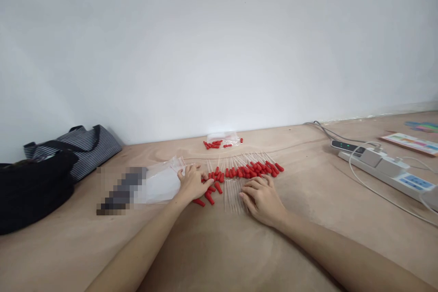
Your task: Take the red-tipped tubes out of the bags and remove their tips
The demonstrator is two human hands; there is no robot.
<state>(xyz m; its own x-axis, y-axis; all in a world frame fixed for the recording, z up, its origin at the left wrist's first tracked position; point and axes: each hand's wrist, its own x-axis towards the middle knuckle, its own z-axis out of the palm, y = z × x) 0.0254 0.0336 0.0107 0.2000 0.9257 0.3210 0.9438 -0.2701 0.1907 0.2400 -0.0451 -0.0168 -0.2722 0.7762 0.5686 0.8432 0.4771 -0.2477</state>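
My left hand (192, 183) rests palm down with its fingers apart, at the left side of a loose group of red rubber bulbs (209, 197). Some of those bulbs lie under or against its fingers. Flat on the tabletop, my right hand (263, 198) has its fingers stretched over the right side of several thin clear tubes (232, 196). Nothing shows in its grip, though its palm is hidden. Just beyond both hands lies a row of droppers (251, 171), their red bulbs toward me and their clear stems pointing at the wall.
More red bulbs (212, 144) lie by a clear plastic bag (229, 137) near the wall. A larger plastic bag (160, 185) and a pixelated dark object (123, 191) are left. Striped bag (99, 146) and black bag (34, 191) stand further left; a power strip (393, 171) with cables lies right.
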